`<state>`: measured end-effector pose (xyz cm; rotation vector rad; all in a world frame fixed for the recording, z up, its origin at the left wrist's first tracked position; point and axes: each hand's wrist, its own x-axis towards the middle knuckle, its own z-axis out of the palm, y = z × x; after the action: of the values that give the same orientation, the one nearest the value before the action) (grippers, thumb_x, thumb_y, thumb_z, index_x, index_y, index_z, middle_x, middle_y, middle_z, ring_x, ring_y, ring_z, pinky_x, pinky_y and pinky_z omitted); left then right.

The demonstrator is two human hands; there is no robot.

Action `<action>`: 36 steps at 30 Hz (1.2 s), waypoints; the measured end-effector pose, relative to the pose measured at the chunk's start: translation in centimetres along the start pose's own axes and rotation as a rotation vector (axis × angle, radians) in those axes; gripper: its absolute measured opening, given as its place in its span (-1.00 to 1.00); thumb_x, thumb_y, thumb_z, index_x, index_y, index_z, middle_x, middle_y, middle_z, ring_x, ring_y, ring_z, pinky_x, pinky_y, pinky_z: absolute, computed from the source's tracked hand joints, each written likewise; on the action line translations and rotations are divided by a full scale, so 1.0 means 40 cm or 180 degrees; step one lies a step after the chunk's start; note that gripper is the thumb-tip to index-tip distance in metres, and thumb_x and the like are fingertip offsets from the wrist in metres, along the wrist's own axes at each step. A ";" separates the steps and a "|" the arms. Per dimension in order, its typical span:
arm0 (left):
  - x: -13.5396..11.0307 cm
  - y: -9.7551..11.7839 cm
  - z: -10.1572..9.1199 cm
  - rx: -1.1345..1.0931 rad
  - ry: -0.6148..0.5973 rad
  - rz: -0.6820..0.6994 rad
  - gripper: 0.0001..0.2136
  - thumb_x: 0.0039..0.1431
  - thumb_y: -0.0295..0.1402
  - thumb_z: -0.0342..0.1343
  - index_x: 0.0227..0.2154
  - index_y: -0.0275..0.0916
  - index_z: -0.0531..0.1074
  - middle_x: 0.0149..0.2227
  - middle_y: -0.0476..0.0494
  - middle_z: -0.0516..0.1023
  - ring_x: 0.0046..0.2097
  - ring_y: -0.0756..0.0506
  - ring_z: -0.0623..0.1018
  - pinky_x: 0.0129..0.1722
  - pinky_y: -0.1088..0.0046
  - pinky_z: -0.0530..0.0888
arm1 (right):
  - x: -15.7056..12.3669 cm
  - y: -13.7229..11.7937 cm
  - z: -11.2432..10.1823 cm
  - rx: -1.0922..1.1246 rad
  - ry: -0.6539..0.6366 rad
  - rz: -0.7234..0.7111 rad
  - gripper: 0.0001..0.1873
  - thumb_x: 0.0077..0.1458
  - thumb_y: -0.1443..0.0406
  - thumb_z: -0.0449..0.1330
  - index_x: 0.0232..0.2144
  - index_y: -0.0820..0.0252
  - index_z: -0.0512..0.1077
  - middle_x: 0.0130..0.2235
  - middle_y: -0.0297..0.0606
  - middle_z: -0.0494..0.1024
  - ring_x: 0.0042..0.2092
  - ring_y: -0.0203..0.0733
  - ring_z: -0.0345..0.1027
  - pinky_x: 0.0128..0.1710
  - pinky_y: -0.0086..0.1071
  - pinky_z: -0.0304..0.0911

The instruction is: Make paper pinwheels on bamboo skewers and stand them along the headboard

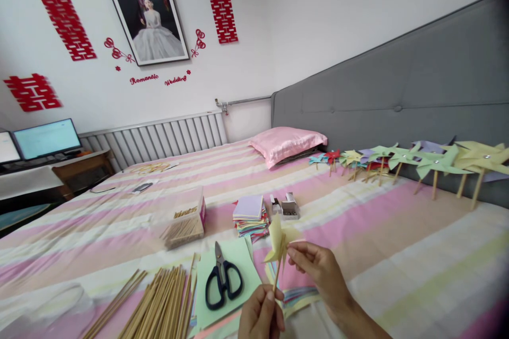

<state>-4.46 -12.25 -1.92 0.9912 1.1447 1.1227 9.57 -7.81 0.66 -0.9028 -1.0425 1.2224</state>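
Note:
A pale yellow paper pinwheel point(276, 239) on a wooden stick is held upright over the bed. My left hand point(262, 313) is closed around the lower part of its stick. At the pinwheel's right side, the thumb and fingers of my right hand point(318, 270) pinch by the paper; exactly what they grip there is hidden. Just left of my hands, scissors with dark handles point(223, 282) lie on light green paper sheets point(204, 262). Beneath and behind the hands is a stack of coloured paper point(298, 296).
Bundled wooden sticks point(157, 302) lie at front left, near a clear plastic box point(186, 222) of thin sticks. Square papers point(249, 209) and small open boxes point(289, 206) sit ahead. Finished pinwheels point(437, 161) line the grey headboard point(382, 95). A pink pillow point(288, 143) lies farther back.

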 end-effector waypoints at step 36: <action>0.003 -0.016 -0.001 0.0118 -0.0170 0.0101 -0.59 -0.14 0.02 0.11 -0.47 -0.29 0.30 -0.73 0.13 0.30 -0.77 0.21 -0.03 -0.75 0.58 -0.18 | 0.003 0.007 0.000 0.0140 0.0002 -0.0125 -0.92 -0.20 0.41 0.15 -0.65 0.23 0.32 -0.66 -0.46 0.26 -0.58 -0.37 0.07 -0.57 -0.51 0.03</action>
<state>-4.41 -12.23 -2.59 1.0651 1.1136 1.0972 9.50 -7.65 0.40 -0.8451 -1.0245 1.2078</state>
